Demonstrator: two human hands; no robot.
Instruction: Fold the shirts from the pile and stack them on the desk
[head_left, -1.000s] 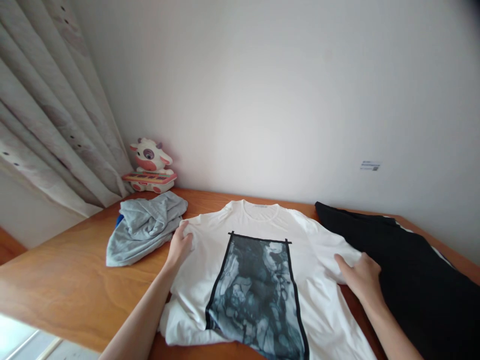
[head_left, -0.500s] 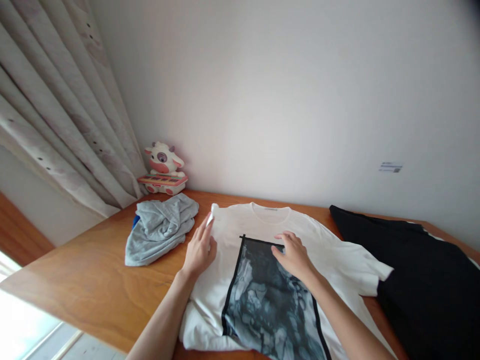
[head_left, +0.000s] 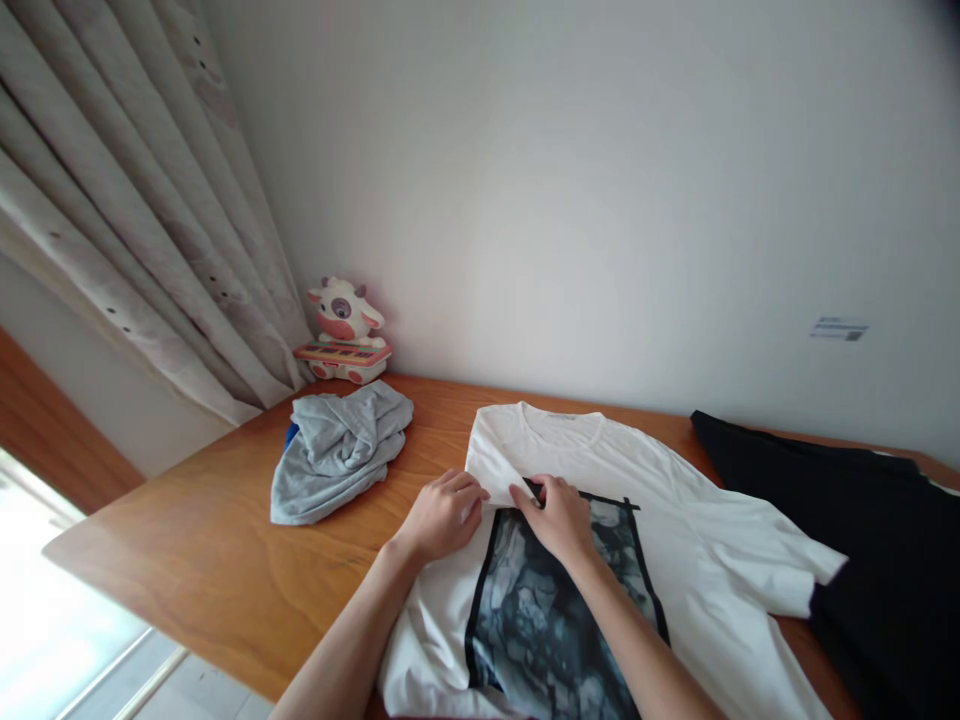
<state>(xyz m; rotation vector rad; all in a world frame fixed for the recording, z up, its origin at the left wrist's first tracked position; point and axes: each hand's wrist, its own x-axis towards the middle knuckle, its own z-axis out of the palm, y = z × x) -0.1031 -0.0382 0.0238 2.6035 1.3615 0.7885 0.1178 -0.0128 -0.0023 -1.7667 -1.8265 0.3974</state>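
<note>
Step in hand, as I judged it - folding the left side of the tee (head_left: pixel 697 520) inward. The tee lay face up on the table (head_left: pixel 187 550), collar toward the wall, its left sleeve already turned in so a white flap ran down to the top corner of the print (head_left: pixel 547 620). The right sleeve lay spread flat, its cuff just beside the black garment (head_left: pixel 862 520).

My left hand (head_left: pixel 442 515) was curled narrow, fingers bent over the flap's edge and gripping white cloth. My right hand (head_left: pixel 559 515) sat touching it, fingertips down on the fold at the print's corner. I couldn't tell whether it pinched the cloth or only pressed it.

Next move, in my judgement, called for a straight crease: one hand pinning the fold while the other smoothed down along it, with no drag on the layer beneath.

Containers - none in view, so nothing sat inside anything. The closest was a grey garment (head_left: pixel 341 450) heaped left of the tee and apart from it, with a bit of something blue poking out under its far edge. A cow toy (head_left: pixel 346 330) stood behind it by the curtain (head_left: pixel 150 250).
</note>
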